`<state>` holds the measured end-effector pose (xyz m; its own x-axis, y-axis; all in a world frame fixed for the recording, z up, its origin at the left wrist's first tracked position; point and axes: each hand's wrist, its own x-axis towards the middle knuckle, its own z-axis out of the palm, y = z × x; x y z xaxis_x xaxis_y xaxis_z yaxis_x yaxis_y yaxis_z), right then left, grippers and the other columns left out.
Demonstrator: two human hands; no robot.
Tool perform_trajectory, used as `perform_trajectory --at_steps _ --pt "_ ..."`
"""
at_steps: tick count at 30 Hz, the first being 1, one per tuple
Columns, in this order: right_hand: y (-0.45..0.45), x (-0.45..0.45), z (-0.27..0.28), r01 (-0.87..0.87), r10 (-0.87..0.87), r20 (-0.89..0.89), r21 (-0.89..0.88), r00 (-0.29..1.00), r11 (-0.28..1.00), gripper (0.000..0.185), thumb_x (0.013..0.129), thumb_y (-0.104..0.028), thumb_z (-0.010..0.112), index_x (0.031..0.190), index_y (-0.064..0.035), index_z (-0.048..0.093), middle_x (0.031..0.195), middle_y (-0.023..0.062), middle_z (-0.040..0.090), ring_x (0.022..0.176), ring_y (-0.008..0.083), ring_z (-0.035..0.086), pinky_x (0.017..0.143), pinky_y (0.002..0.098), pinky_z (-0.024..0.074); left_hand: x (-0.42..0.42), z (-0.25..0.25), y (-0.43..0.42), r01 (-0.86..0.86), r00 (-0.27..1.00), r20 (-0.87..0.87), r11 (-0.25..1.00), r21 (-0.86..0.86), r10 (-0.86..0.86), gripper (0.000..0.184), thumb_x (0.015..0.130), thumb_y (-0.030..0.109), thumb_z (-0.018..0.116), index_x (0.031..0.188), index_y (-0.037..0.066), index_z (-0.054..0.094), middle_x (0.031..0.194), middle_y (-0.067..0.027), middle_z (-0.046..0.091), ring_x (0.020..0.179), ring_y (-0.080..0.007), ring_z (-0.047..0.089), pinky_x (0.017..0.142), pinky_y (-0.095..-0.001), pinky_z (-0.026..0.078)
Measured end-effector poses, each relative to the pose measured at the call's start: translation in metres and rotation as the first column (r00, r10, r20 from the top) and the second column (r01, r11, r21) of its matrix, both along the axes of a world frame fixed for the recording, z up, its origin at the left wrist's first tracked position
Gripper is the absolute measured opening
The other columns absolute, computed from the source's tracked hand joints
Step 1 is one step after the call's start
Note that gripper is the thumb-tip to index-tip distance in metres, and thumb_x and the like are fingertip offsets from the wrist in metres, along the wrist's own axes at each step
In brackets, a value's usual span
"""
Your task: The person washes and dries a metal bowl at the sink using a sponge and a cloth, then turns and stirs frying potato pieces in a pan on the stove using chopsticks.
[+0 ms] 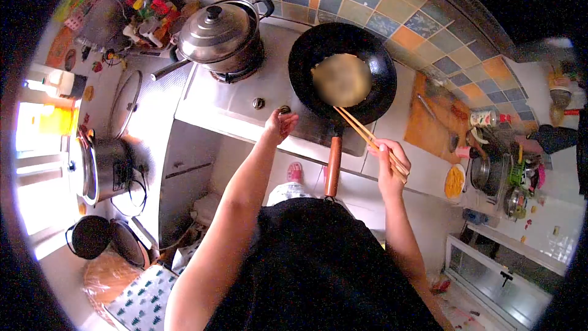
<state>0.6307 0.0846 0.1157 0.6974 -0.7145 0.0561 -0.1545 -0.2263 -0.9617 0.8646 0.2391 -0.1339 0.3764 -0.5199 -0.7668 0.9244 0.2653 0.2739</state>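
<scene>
My right hand [392, 160] grips a pair of long wooden chopsticks [355, 124]. Their tips reach into the black wok [384, 76], at the lower edge of a round, pale yellow pancake-like food [343, 79] whose surface looks blurred. The wok sits on the right side of the gas stove [236, 107], its brown wooden handle [333, 165] pointing toward my body. My left hand [282, 125] is at the stove's front edge, fingers apart and holding nothing, right by a control knob [284, 110]. Whether it touches that knob I cannot tell. A second knob [258, 103] lies to its left.
A lidded steel pot [220, 34] stands on the left burner, its long handle [170, 70] sticking out leftward. On the right counter are a wooden cutting board [429, 113] and a plate of yellow food [454, 181]. An electric cooker [110, 168] stands at left.
</scene>
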Motion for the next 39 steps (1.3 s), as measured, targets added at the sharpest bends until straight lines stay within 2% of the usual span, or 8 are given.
perform_trajectory --at_steps 4,13,16,20,23,25,32,39 --pt "0.004 0.0 -0.002 0.005 -0.004 0.022 -0.023 1.0 1.0 0.015 0.091 -0.007 0.047 0.098 0.0032 0.055 0.09 0.0121 0.062 0.08 0.0211 0.065 0.07 0.0275 0.052 0.009 -0.009 0.0 0.014 0.997 -0.07 0.999 -0.048 -0.017 0.054 0.094 0.042 0.027 0.104 -0.002 0.057 0.092 -0.013 0.066 0.067 -0.0194 0.063 0.051 -0.0233 0.051" --pt "0.009 0.004 0.0 0.054 -0.054 0.021 -0.005 0.998 0.999 0.014 0.091 -0.006 0.047 0.096 0.0037 0.055 0.089 0.0115 0.062 0.08 0.0204 0.065 0.069 0.0259 0.0517 0.015 -0.015 0.005 0.058 0.993 -0.093 0.987 -0.15 -0.073 0.049 0.094 0.037 0.028 0.107 -0.001 0.056 0.094 -0.012 0.066 0.066 -0.0182 0.063 0.052 -0.0225 0.052" --pt "0.01 0.006 0.0 0.051 -0.051 -0.009 0.013 0.999 0.999 0.022 0.093 -0.015 0.047 0.096 0.0048 0.055 0.089 0.0116 0.062 0.079 0.0186 0.065 0.073 0.0253 0.0497 0.014 -0.012 0.005 0.034 0.991 -0.121 0.988 -0.149 -0.052 0.048 0.095 0.035 0.027 0.111 -0.001 0.054 0.097 -0.0124 0.065 0.067 -0.0181 0.063 0.054 -0.0219 0.052" --pt "0.011 0.009 0.0 0.062 -0.062 -0.007 0.042 0.998 0.997 0.023 0.093 -0.016 0.047 0.096 0.0049 0.055 0.088 0.0115 0.062 0.079 0.0184 0.065 0.073 0.0257 0.0502 0.015 -0.02 0.005 0.031 0.993 -0.107 0.985 -0.168 -0.05 0.048 0.095 0.033 0.026 0.113 -0.002 0.053 0.1 -0.0132 0.064 0.069 -0.0177 0.063 0.055 -0.0209 0.053" --pt "0.009 0.009 -0.003 0.06 -0.06 -0.004 0.039 0.998 0.997 0.02 0.093 -0.014 0.047 0.096 0.0043 0.055 0.088 0.0113 0.062 0.078 0.0188 0.065 0.071 0.0259 0.0508 0.016 -0.035 0.008 -0.006 0.99 -0.138 0.967 -0.256 -0.03 0.047 0.094 0.035 0.033 0.118 -0.003 0.047 0.104 -0.0151 0.061 0.076 -0.0231 0.061 0.058 -0.023 0.053" --pt "0.008 0.009 -0.007 0.061 -0.062 0.016 0.035 0.998 0.998 0.015 0.092 -0.009 0.048 0.096 0.0027 0.056 0.087 0.0108 0.063 0.078 0.0196 0.066 0.068 0.026 0.0519 0.015 -0.033 0.007 -0.02 0.99 -0.143 0.967 -0.254 -0.017 0.047 0.094 0.035 0.032 0.119 -0.003 0.045 0.104 -0.0159 0.06 0.077 -0.0237 0.061 0.059 -0.0235 0.053" --pt "0.006 0.007 -0.009 0.061 -0.062 0.024 0.033 0.998 0.998 0.016 0.092 -0.011 0.048 0.096 0.0025 0.056 0.088 0.0107 0.063 0.078 0.0198 0.066 0.068 0.0259 0.0516 0.015 -0.038 0.007 -0.054 0.986 -0.167 0.951 -0.305 0.003 0.046 0.095 0.031 0.031 0.122 -0.005 0.04 0.106 -0.0179 0.058 0.078 -0.0248 0.06 0.062 -0.0236 0.053" --pt "0.004 0.006 -0.011 0.068 -0.069 0.021 0.042 0.997 0.997 0.016 0.092 -0.011 0.048 0.096 0.0026 0.055 0.087 0.0107 0.063 0.078 0.0197 0.066 0.068 0.0259 0.0516 0.015 -0.037 0.004 -0.071 0.988 -0.154 0.963 -0.259 0.031 0.044 0.095 0.029 0.033 0.119 -0.007 0.043 0.106 -0.0181 0.059 0.079 -0.0253 0.06 0.065 -0.0248 0.053"
